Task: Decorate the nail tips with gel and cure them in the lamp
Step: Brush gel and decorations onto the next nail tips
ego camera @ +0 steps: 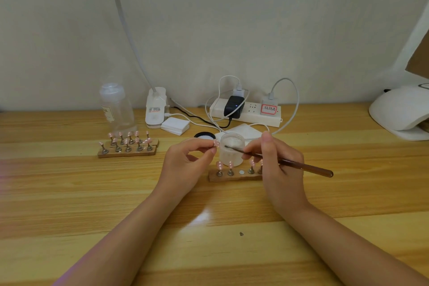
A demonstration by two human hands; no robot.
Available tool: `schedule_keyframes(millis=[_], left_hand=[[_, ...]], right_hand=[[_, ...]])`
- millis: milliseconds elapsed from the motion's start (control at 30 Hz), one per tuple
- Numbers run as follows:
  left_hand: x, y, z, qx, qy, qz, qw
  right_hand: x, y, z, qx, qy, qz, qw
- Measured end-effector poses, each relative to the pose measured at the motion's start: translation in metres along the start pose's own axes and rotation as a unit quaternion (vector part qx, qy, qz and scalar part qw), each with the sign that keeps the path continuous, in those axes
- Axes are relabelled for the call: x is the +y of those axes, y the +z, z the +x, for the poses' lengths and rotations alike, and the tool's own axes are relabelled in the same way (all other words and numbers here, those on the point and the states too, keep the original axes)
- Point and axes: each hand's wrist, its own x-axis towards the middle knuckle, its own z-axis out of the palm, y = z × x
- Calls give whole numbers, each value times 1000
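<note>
Nail tip (pixel 216 143) pinched by left hand (pixel 188 162), brush (pixel 278 160) in right hand (pixel 276 165)

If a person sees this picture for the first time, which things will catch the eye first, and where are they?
At the centre, the left hand pinches a pink nail tip while the right hand holds a brown brush, whose tip is at the mouth of an open white jar. Just in front of the jar, a wooden holder carries more pink tips on stands. The white curing lamp sits at the far right of the table.

Home nail desk: curing lamp (pixel 399 111), nail-tip stands (pixel 128 146).
</note>
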Motion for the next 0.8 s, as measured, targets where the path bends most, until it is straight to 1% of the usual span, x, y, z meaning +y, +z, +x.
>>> schedule_keyframes(millis=[100,200,333,400,533,800], left_hand=[[-1,-1,0,-4,5,-8,1000],[-2,0,0,-9,4,-9,1000],[-1,0,-1,-16,22,-21,999],[-1,0,-1,-28,38,-20,999],[0,0,-2,-45,45,-10,998],[4,1,-3,-70,45,-2,997]], right_hand=[[0,-1,0,18,48,30,998],[0,-2,1,3,61,2,998],[0,-2,4,-66,5,-119,991],[1,0,4,-86,-23,-156,984],[4,3,3,-116,-40,-166,978],[6,4,3,-124,-69,-154,978]])
